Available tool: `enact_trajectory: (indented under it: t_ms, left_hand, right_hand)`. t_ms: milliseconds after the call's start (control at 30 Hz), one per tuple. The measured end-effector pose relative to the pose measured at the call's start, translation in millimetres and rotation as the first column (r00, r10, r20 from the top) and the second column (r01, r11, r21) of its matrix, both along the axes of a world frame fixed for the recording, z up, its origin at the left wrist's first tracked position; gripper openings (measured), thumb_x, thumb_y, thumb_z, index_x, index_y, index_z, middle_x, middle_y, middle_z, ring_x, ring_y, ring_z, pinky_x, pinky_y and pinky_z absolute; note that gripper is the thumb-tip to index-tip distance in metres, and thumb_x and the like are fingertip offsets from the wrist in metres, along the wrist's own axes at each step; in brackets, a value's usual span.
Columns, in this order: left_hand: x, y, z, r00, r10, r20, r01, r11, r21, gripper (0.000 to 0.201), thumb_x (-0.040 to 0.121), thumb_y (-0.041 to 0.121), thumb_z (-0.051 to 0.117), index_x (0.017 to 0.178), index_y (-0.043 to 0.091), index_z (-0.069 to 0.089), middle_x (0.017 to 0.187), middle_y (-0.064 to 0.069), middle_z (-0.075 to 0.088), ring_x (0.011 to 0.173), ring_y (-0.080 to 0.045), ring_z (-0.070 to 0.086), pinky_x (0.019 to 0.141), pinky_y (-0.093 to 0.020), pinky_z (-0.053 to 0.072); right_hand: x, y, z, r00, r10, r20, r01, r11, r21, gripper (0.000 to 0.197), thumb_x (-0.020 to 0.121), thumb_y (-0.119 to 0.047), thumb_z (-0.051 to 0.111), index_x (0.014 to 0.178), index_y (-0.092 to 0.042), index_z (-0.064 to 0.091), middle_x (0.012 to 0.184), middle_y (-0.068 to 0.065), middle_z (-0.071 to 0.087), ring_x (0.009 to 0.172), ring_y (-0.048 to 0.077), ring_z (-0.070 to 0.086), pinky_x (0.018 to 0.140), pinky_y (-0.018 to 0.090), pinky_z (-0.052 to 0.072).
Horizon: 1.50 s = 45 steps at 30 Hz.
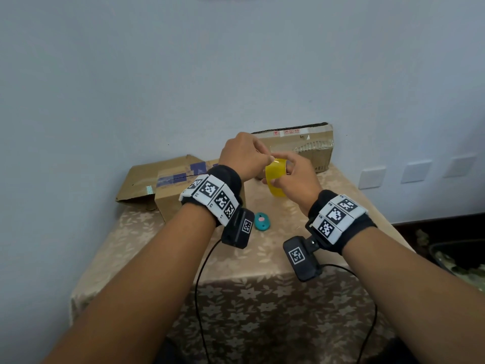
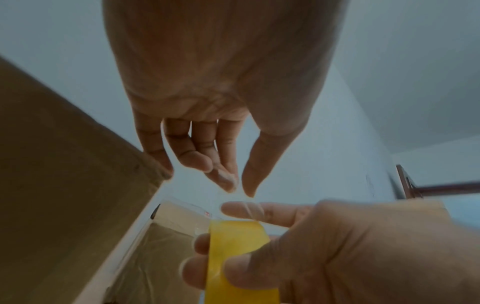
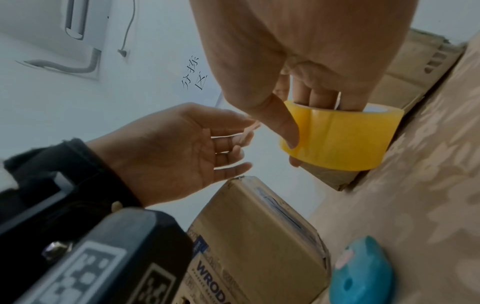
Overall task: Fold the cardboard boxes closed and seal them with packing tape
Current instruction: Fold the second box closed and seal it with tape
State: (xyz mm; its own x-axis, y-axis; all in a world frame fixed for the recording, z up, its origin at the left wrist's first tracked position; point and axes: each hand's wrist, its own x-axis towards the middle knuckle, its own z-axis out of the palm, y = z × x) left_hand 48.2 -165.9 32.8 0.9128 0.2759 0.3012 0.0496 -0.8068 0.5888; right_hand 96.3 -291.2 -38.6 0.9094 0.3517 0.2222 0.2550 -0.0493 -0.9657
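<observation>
Above the table my right hand (image 1: 284,171) grips a yellow roll of packing tape (image 1: 275,179), fingers through its core and thumb on the outside (image 3: 288,131). My left hand (image 1: 266,156) pinches the tape's clear free end (image 2: 240,195) between thumb and forefinger, just off the top of the roll (image 2: 233,242). A short strip runs between the pinch and the roll. A brown cardboard box (image 1: 178,190) with blue print and one flap sticking out stands at the left, under my left wrist. A second, flatter box (image 1: 304,147) leans against the wall behind my hands.
A small teal cutter (image 1: 262,221) lies on the floral tablecloth (image 1: 262,261) between my wrists, next to the left box (image 3: 259,236). The wall stands close behind the table. Cables hang from both wrist cameras over the front edge. Dark furniture sits low at the right.
</observation>
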Motion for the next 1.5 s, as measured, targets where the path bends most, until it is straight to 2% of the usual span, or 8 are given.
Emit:
enact_trajectory:
  t_ms: [200,533,733,967,1067,1233,1367,1500]
  left_hand:
    - [1,7,3,1.000,-0.023,-0.020,0.020,0.993,-0.120,0.013,0.084,0.027,0.082,0.091,0.019,0.074,0.085,0.009,0.065,0.083,-0.007,0.060,0.064,-0.016,0.041]
    - [-1,4,0,0.996,-0.035,0.081,0.040,0.997,-0.065,0.008,0.086,0.020,0.075,0.078,0.022,0.075,0.079,0.011,0.070,0.079,-0.005,0.064,0.071,-0.023,0.045]
    - [1,4,-9,0.981,-0.060,0.186,0.046,0.996,0.081,0.010,0.090,0.020,0.073,0.081,0.023,0.070,0.106,0.005,0.058,0.097,-0.014,0.059,0.086,-0.031,0.051]
    - [1,1,-13,0.980,-0.095,0.175,0.026,0.931,0.363,0.006,0.099,0.014,0.059,0.096,0.018,0.062,0.085,0.010,0.057,0.092,-0.022,0.055,0.080,-0.045,0.052]
    - [-1,0,-9,0.965,-0.123,0.230,0.023,0.919,0.394,0.005,0.101,0.016,0.057,0.098,0.016,0.061,0.089,0.007,0.057,0.095,-0.021,0.050,0.079,-0.044,0.048]
    - [-1,-2,-3,0.932,-0.165,0.322,0.038,0.930,0.367,0.009,0.102,0.017,0.057,0.096,0.013,0.063,0.092,-0.001,0.065,0.097,-0.025,0.050,0.079,-0.041,0.046]
    - [4,6,-5,0.961,-0.110,0.253,0.024,0.946,0.323,0.007,0.100,0.018,0.059,0.099,0.015,0.065,0.096,0.001,0.067,0.101,-0.025,0.052,0.085,-0.041,0.046]
    - [4,9,-10,0.968,-0.120,0.220,0.043,0.945,0.326,0.013,0.095,0.006,0.059,0.099,0.017,0.064,0.101,0.001,0.066,0.102,-0.025,0.053,0.086,-0.042,0.048]
  right_hand:
    - [1,-1,1,0.999,-0.029,0.021,0.030,0.999,-0.022,0.053,0.082,0.015,0.069,0.113,-0.027,0.065,0.120,0.010,0.071,0.085,0.018,0.078,0.081,0.042,0.063]
    - [-4,-2,2,0.999,-0.006,0.037,0.007,1.000,-0.022,0.046,0.082,0.018,0.064,0.094,-0.027,0.069,0.111,0.010,0.073,0.083,0.018,0.078,0.083,0.047,0.063]
    - [-8,-1,4,0.995,0.080,-0.060,-0.081,0.997,-0.016,0.043,0.083,0.021,0.062,0.097,-0.019,0.069,0.104,0.017,0.075,0.084,0.025,0.078,0.087,0.049,0.061]
    - [-9,-5,14,0.970,0.171,-0.175,-0.172,0.985,0.006,0.037,0.089,0.019,0.060,0.106,-0.014,0.067,0.105,0.026,0.074,0.085,0.031,0.078,0.074,0.034,0.064]
    - [-9,-10,18,0.958,0.185,-0.217,-0.182,0.983,0.034,0.028,0.097,0.010,0.058,0.117,-0.008,0.064,0.106,0.030,0.072,0.089,0.036,0.077,0.077,0.041,0.065]
    - [-8,-13,15,0.984,0.138,-0.112,-0.141,0.990,-0.015,0.015,0.104,-0.007,0.056,0.116,-0.003,0.065,0.115,0.024,0.063,0.068,0.024,0.076,0.055,0.033,0.061]
    - [-9,-14,10,0.959,0.248,-0.137,-0.250,0.968,0.005,0.019,0.103,-0.004,0.057,0.120,0.000,0.063,0.105,0.033,0.071,0.072,0.027,0.074,0.064,0.033,0.061]
    - [-12,-16,14,0.905,0.336,-0.263,-0.328,0.942,0.073,0.018,0.102,-0.010,0.061,0.119,-0.006,0.064,0.101,0.022,0.075,0.080,0.028,0.075,0.074,0.037,0.063]
